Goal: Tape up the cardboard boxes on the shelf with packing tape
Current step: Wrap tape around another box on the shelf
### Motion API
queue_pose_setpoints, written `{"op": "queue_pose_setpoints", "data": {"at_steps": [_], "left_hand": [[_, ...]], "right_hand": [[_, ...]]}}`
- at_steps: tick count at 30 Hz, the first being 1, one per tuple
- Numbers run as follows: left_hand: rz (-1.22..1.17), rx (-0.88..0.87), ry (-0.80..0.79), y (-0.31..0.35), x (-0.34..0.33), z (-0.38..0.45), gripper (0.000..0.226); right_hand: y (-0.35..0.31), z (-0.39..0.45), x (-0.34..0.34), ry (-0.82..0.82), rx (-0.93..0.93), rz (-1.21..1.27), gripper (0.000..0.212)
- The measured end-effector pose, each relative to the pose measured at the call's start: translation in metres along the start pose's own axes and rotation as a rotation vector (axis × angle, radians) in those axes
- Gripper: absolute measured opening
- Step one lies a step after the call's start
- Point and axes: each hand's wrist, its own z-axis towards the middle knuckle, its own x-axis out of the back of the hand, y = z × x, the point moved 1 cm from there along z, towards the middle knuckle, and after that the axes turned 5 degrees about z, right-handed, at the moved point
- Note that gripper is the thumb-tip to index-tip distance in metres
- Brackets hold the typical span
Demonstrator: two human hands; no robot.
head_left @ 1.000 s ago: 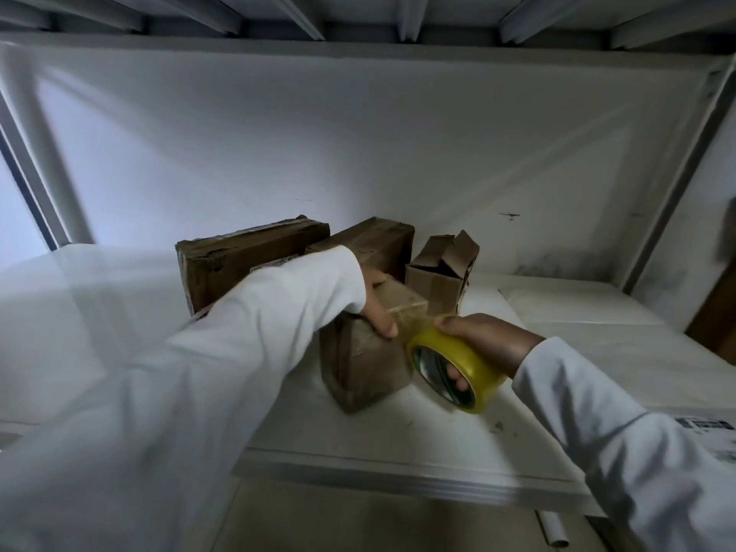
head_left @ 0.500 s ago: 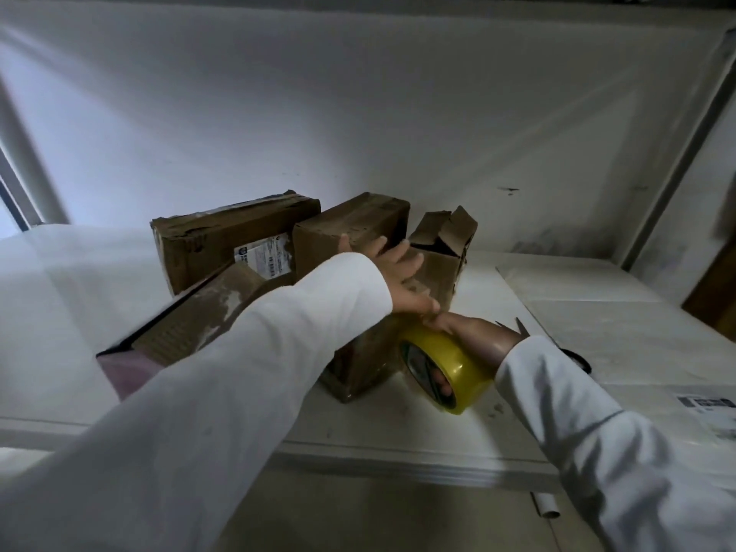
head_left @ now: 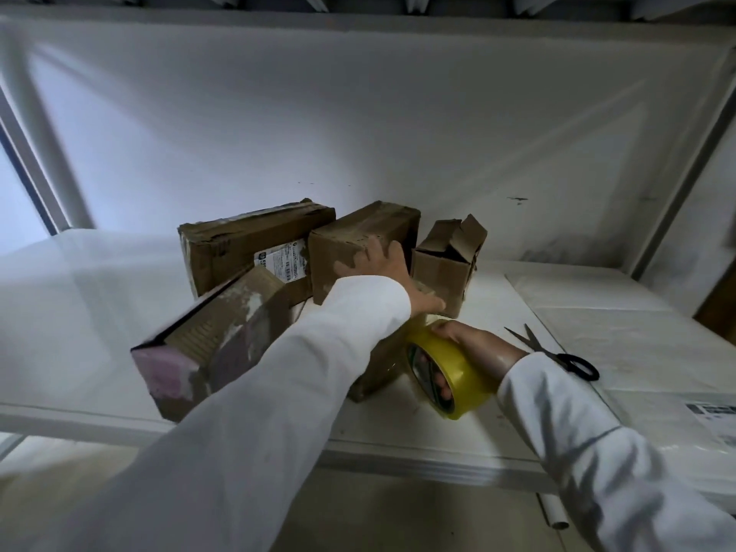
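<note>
Several brown cardboard boxes stand on a white shelf (head_left: 438, 432). My left hand (head_left: 392, 272) lies flat, fingers spread, on top of the front box (head_left: 378, 368), most of which my sleeve hides. My right hand (head_left: 474, 344) grips a yellow roll of packing tape (head_left: 454, 376) right beside that box, low on its right side. Behind stand a long box with a white label (head_left: 247, 245), a middle box (head_left: 358, 233) and a small box with open flaps (head_left: 446, 260). A long box (head_left: 215, 336) leans at the left front.
Black-handled scissors (head_left: 557, 354) lie on the shelf to the right of the tape roll. A white back wall and an upper shelf close in the space. A printed label (head_left: 709, 410) lies at the far right. A white tube (head_left: 553, 511) sticks out below the shelf edge.
My left hand has slid from the box's front corner back onto its top, fingers spread. The tape roll has moved down beside the box. The view has shifted, revealing the scissors.
</note>
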Motion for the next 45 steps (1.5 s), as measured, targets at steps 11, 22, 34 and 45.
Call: {"op": "queue_pose_setpoints", "data": {"at_steps": [11,22,34,45], "left_hand": [[-0.579,-0.049,-0.161,-0.039,0.026,0.004,0.099],[-0.352,0.157,-0.259,-0.073,-0.006,0.024,0.053],[-0.448,0.299,-0.189,-0.081,-0.047,0.035,0.044],[-0.267,0.213,-0.175,-0.084,-0.047,0.032,0.063]], "right_hand": [[-0.062,-0.035,0.030,-0.143,0.382,-0.245,0.025],[-0.073,0.017,-0.022,0.157,0.445,-0.284,0.035],[-0.063,0.049,-0.039,0.183,0.432,-0.192,0.042],[-0.085,0.033,-0.044,0.224,0.248,-0.589,0.069]]}}
